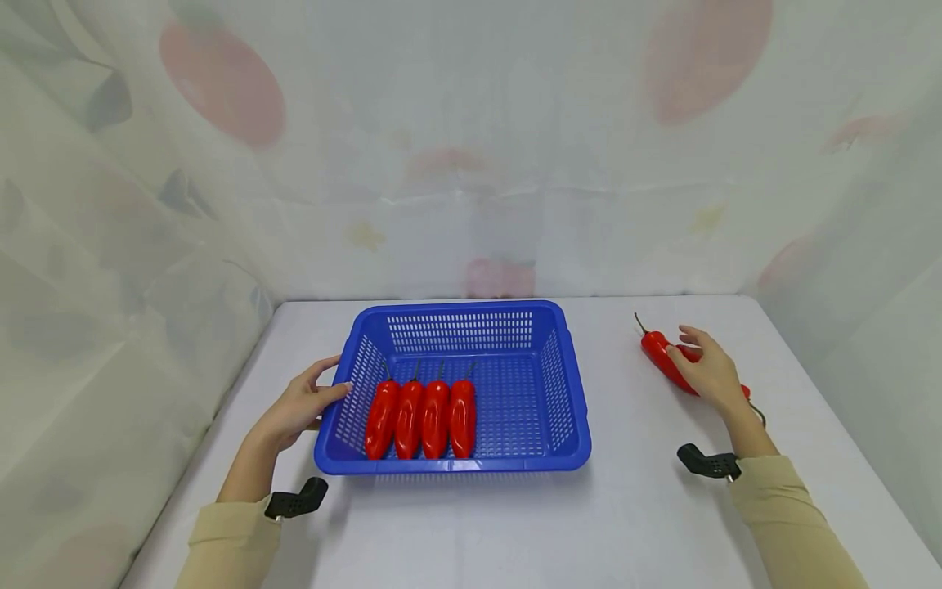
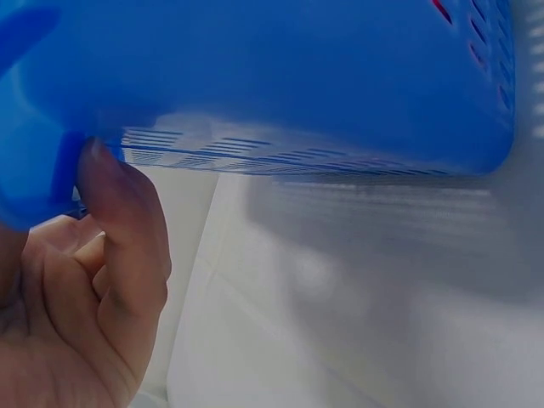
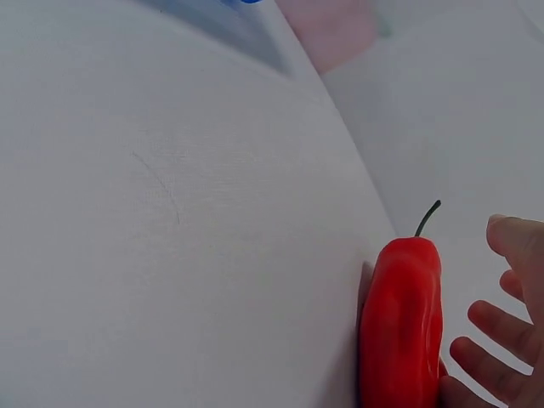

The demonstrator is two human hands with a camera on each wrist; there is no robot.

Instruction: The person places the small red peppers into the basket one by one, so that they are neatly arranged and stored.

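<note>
A blue plastic basket (image 1: 508, 465) with slotted walls stands on the white table. Several red chili peppers (image 1: 434, 419) lie side by side in its left half, stems toward the back. At the basket's left edge my left hand (image 1: 298, 406) grips the rim, thumb over the top; in the left wrist view its fingers (image 2: 127, 229) curl against the blue wall. My right hand (image 1: 710, 372) hovers at two red peppers (image 1: 662, 360) on the table's right side, its fingers spread and partly curled. In the right wrist view a gap shows between the upper pepper (image 3: 401, 323) and the fingertips.
Pale curtains (image 1: 471, 164) with faded fruit prints hang behind the table and along both sides. A stretch of white tabletop (image 1: 618, 425) lies between the basket and the peppers on the right. Black wrist mounts (image 1: 708, 461) stick out from the sleeves.
</note>
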